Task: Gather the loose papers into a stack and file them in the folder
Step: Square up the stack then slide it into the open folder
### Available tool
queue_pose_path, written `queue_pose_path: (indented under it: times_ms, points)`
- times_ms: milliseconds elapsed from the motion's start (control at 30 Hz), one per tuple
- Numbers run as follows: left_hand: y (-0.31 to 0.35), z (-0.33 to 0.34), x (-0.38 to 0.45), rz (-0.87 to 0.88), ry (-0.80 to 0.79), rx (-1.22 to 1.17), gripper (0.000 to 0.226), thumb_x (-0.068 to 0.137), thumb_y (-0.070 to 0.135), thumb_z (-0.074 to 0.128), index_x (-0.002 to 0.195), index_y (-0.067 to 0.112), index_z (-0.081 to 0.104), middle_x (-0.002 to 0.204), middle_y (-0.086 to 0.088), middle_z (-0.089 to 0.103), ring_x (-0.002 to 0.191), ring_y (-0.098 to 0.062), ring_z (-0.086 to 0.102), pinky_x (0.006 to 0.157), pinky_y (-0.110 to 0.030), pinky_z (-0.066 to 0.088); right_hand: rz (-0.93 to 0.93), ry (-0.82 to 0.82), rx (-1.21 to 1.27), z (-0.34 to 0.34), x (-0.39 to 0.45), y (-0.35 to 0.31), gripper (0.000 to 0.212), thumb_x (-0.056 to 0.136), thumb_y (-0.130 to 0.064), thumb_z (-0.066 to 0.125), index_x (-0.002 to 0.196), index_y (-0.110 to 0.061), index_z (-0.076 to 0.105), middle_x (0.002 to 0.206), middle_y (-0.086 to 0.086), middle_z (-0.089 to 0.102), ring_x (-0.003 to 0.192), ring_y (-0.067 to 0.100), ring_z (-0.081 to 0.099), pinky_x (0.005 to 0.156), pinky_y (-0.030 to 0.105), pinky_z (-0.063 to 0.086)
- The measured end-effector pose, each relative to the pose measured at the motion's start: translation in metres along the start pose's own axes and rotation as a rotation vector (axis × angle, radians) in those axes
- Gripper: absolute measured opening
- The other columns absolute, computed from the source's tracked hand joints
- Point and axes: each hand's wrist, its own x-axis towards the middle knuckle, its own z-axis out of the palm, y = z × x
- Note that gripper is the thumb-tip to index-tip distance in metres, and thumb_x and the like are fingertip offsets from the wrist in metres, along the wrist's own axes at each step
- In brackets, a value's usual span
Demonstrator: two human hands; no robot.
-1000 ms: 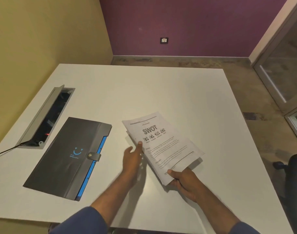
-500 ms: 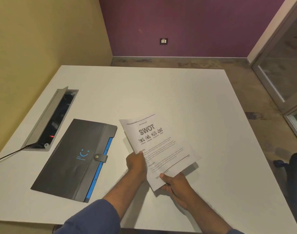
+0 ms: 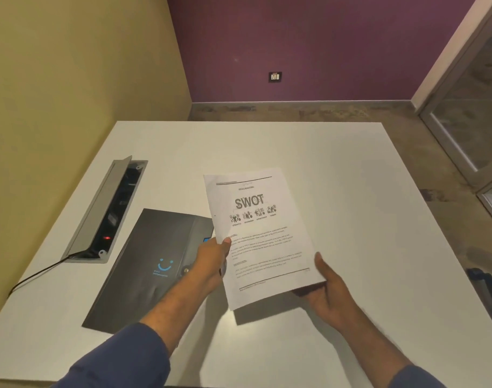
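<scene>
1. The papers [image 3: 260,236] are already gathered into one stack and held up off the table [image 3: 351,191], top sheet facing up with the big word SWOT on it.
2. The left hand [image 3: 211,261] pinches the stack's left edge, thumb on top and fingers hidden beneath. The right hand [image 3: 327,289] cups the lower right corner from below, thumb raised beside the edge; its fingers curl under the sheets.
3. The folder [image 3: 155,264] lies closed on the table just left of the stack, partly behind the left forearm. Its clasp [image 3: 186,270] looks fastened.
4. The step in hand is squaring the stack. I would tap its lower edge on the table while both hands keep the sides loosely aligned, so no sheet sticks out.
5. Then one hand must be freed to undo the clasp; hold the stack firmly in the other so it does not fan apart.
6. Further left, an open cable hatch [image 3: 110,208] sits in the tabletop, well clear of the work.
</scene>
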Motion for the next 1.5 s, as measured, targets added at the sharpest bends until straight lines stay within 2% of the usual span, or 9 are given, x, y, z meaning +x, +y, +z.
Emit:
queue_pose_path:
  times_ms: [133, 400, 533, 667, 767, 900, 1033, 1267, 1500]
  points:
    - [0.019, -0.022, 0.005, -0.016, -0.071, 0.095, 0.026, 0.101, 0.012, 0.052, 0.12, -0.002, 0.063, 0.114, -0.019, 0.072, 0.11, -0.039, 0.066, 0.099, -0.051, 0.051, 0.066, -0.024, -0.062, 0.012, 0.005, -0.019, 0.071, 0.093, -0.058, 0.043, 0.132, -0.001, 0.056, 0.135, 0.021, 0.058, 0.129, 0.037, 0.051, 0.109, 0.048, 0.041]
    - [0.032, -0.043, 0.014, -0.051, -0.184, 0.173, 0.025, 0.102, 0.01, 0.051, 0.122, -0.001, 0.06, 0.118, -0.018, 0.07, 0.099, -0.03, 0.068, 0.069, -0.033, 0.055, 0.028, 0.062, -0.479, 0.051, 0.021, -0.003, 0.034, 0.092, 0.001, 0.053, 0.125, 0.004, 0.058, 0.121, 0.022, 0.067, 0.11, 0.04, 0.065, 0.099, 0.055, 0.047]
    - [0.021, -0.054, 0.027, -0.064, -0.203, 0.215, 0.026, 0.101, 0.014, 0.053, 0.122, 0.002, 0.063, 0.118, -0.013, 0.071, 0.105, -0.029, 0.069, 0.084, -0.038, 0.057, -0.01, 0.171, -0.588, 0.057, 0.028, 0.007, 0.031, 0.093, 0.003, 0.053, 0.122, 0.002, 0.06, 0.118, 0.02, 0.069, 0.108, 0.038, 0.066, 0.098, 0.055, 0.048]
    - [0.006, -0.073, 0.038, 0.128, -0.106, 0.55, 0.028, 0.098, 0.039, 0.055, 0.085, 0.018, 0.066, 0.082, 0.005, 0.07, 0.067, -0.004, 0.068, 0.061, -0.021, 0.054, -0.027, 0.201, -0.623, 0.049, 0.032, 0.011, 0.031, 0.093, 0.002, 0.054, 0.123, 0.001, 0.06, 0.12, 0.018, 0.068, 0.11, 0.037, 0.065, 0.101, 0.054, 0.047]
    - [-0.014, -0.104, 0.043, 0.265, 0.068, 0.937, 0.027, 0.091, 0.042, 0.064, 0.104, 0.019, 0.062, 0.102, 0.006, 0.067, 0.086, -0.012, 0.065, 0.081, -0.028, 0.054, -0.028, 0.244, -0.64, 0.036, 0.034, 0.014, 0.031, 0.093, 0.002, 0.054, 0.123, 0.001, 0.06, 0.12, 0.018, 0.068, 0.109, 0.037, 0.065, 0.102, 0.054, 0.046]
    - [-0.052, -0.137, 0.041, 0.331, 0.094, 1.277, 0.059, 0.074, 0.053, 0.076, 0.121, 0.023, 0.054, 0.117, 0.004, 0.057, 0.095, -0.011, 0.059, 0.088, -0.027, 0.052, -0.024, 0.327, -0.666, 0.017, 0.036, 0.021, 0.031, 0.092, 0.002, 0.056, 0.122, 0.001, 0.061, 0.119, 0.019, 0.068, 0.108, 0.038, 0.065, 0.102, 0.055, 0.046]
    - [-0.072, -0.136, 0.047, 0.288, 0.132, 1.198, 0.075, 0.073, 0.044, 0.082, 0.132, 0.017, 0.045, 0.129, -0.002, 0.046, 0.106, -0.018, 0.059, 0.093, -0.028, 0.051, -0.011, 0.376, -0.677, 0.002, 0.033, 0.028, 0.032, 0.091, 0.005, 0.056, 0.122, 0.004, 0.06, 0.119, 0.021, 0.067, 0.107, 0.039, 0.065, 0.102, 0.055, 0.045]
    - [-0.063, -0.12, 0.065, 0.246, 0.243, 1.051, 0.057, 0.072, 0.02, 0.087, 0.118, 0.007, 0.055, 0.113, -0.008, 0.055, 0.081, -0.014, 0.055, 0.071, -0.019, 0.048, -0.031, 0.415, -0.716, -0.01, 0.029, 0.026, 0.034, 0.091, 0.007, 0.055, 0.124, 0.007, 0.057, 0.124, 0.023, 0.064, 0.111, 0.041, 0.062, 0.105, 0.055, 0.043]
    - [-0.057, -0.107, 0.076, 0.142, 0.197, 1.165, 0.038, 0.081, 0.025, 0.079, 0.109, 0.005, 0.064, 0.105, -0.008, 0.068, 0.098, -0.022, 0.066, 0.089, -0.027, 0.054, -0.026, 0.421, -0.719, -0.016, 0.025, 0.021, 0.034, 0.091, 0.006, 0.055, 0.125, 0.005, 0.058, 0.123, 0.021, 0.065, 0.111, 0.04, 0.063, 0.104, 0.054, 0.044]
